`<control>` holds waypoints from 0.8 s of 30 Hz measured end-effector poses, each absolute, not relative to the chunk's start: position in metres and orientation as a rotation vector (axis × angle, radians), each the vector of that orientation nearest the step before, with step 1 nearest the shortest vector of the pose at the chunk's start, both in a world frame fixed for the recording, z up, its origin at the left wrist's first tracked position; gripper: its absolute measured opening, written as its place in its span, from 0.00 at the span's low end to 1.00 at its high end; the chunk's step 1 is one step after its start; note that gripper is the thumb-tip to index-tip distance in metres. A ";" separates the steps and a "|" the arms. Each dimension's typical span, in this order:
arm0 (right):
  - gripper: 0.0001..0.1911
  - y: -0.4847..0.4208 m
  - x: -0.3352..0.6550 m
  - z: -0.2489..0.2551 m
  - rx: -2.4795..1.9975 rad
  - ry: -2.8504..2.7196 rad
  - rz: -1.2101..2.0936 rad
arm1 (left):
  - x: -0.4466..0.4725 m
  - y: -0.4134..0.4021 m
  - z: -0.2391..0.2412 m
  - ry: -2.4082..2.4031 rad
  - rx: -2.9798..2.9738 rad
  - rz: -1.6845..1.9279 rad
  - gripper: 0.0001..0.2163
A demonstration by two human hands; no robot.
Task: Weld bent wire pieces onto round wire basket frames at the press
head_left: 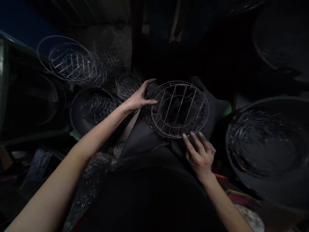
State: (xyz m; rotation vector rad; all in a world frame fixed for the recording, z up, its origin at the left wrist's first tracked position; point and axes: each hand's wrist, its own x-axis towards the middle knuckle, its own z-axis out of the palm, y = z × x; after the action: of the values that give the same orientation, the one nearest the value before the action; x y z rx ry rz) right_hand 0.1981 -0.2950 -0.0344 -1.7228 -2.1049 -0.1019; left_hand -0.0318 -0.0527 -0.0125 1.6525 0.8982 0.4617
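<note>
A round wire rack point(179, 108) with parallel bars and wavy wire loops rests on the dark cloth point(142, 138) over my lap. My left hand point(138, 99) is at its left rim, thumb and forefinger stretched apart; the thumb reaches over the rim, and the other fingers are partly hidden. Below the near rim, my right hand point(200, 153) has its fingers spread, with the tips at the wire. Neither hand is closed round the rack.
Several round wire racks point(72, 64) are piled at upper left. Below them, a dark basin point(73, 112) holds wire pieces. Another wide basin point(229, 141) with bent wires stands at right. More wire pieces point(93, 174) lie at lower left. The scene is dim.
</note>
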 end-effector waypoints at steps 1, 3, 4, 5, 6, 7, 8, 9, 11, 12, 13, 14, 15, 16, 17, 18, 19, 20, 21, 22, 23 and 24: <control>0.38 -0.297 0.196 -0.035 -1.730 -2.116 -0.078 | -0.033 -0.053 -0.014 0.893 1.659 0.457 0.41; 0.39 -0.301 0.194 -0.041 -1.738 -2.124 -0.027 | -0.034 -0.053 -0.016 0.892 1.659 0.442 0.40; 0.39 -0.303 0.194 -0.044 -1.756 -2.118 0.001 | -0.035 -0.053 -0.016 0.900 1.656 0.436 0.40; 0.40 -0.304 0.194 -0.049 -1.782 -2.113 0.041 | -0.035 -0.053 -0.017 0.916 1.653 0.434 0.39; 0.39 -0.306 0.195 -0.053 -1.809 -2.109 0.095 | -0.035 -0.054 -0.017 0.937 1.650 0.437 0.39; 0.39 -0.307 0.196 -0.056 -1.838 -2.097 0.158 | -0.034 -0.054 -0.017 0.958 1.647 0.442 0.39; 0.38 -0.308 0.197 -0.057 -1.870 -2.080 0.221 | -0.033 -0.054 -0.017 0.977 1.646 0.447 0.39; 0.37 -0.308 0.198 -0.058 -1.901 -2.059 0.273 | -0.033 -0.054 -0.016 0.988 1.648 0.452 0.40; 0.36 -0.307 0.200 -0.053 -1.934 -2.018 0.338 | -0.031 -0.056 -0.012 0.993 1.658 0.452 0.40; 0.35 -0.305 0.200 -0.048 -1.924 -2.005 0.359 | -0.031 -0.056 -0.009 0.999 1.665 0.446 0.40; 0.35 -0.303 0.201 -0.042 -1.893 -1.993 0.372 | -0.031 -0.057 -0.006 1.016 1.670 0.436 0.39; 0.35 -0.300 0.201 -0.035 -1.846 -1.974 0.380 | -0.031 -0.057 -0.004 1.042 1.671 0.419 0.39; 0.35 -0.296 0.202 -0.029 -1.794 -1.942 0.384 | -0.031 -0.057 -0.003 1.077 1.666 0.400 0.38; 0.35 -0.292 0.203 -0.023 -1.755 -1.892 0.381 | -0.030 -0.055 -0.001 1.112 1.652 0.381 0.38; 0.33 -0.287 0.205 -0.018 -1.739 -1.821 0.371 | -0.030 -0.053 0.000 1.138 1.635 0.365 0.38; 0.30 -0.281 0.208 -0.015 -1.748 -1.731 0.357 | -0.028 -0.049 0.000 1.155 1.618 0.357 0.37; 0.27 -0.275 0.211 -0.012 -1.783 -1.621 0.341 | -0.026 -0.044 0.001 1.162 1.605 0.354 0.37; 0.23 -0.268 0.216 -0.010 -1.834 -1.496 0.333 | -0.023 -0.038 0.002 1.160 1.596 0.351 0.37; 0.20 -0.260 0.221 -0.010 -1.887 -1.362 0.339 | -0.019 -0.032 0.004 1.152 1.590 0.348 0.37; 0.19 -0.252 0.227 -0.010 -1.928 -1.234 0.366 | -0.014 -0.025 0.005 1.139 1.584 0.336 0.37; 0.19 -0.245 0.233 -0.011 -1.947 -1.124 0.410 | -0.010 -0.018 0.007 1.127 1.576 0.312 0.38; 0.20 -0.237 0.238 -0.013 -1.945 -1.040 0.464 | -0.005 -0.012 0.008 1.113 1.563 0.274 0.40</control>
State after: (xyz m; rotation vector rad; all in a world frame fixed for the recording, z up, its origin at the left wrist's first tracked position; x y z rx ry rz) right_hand 0.2384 -0.2370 -0.0130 -1.9446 -1.0395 0.4638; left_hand -0.0049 -0.0118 0.0083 1.5635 1.1133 0.2736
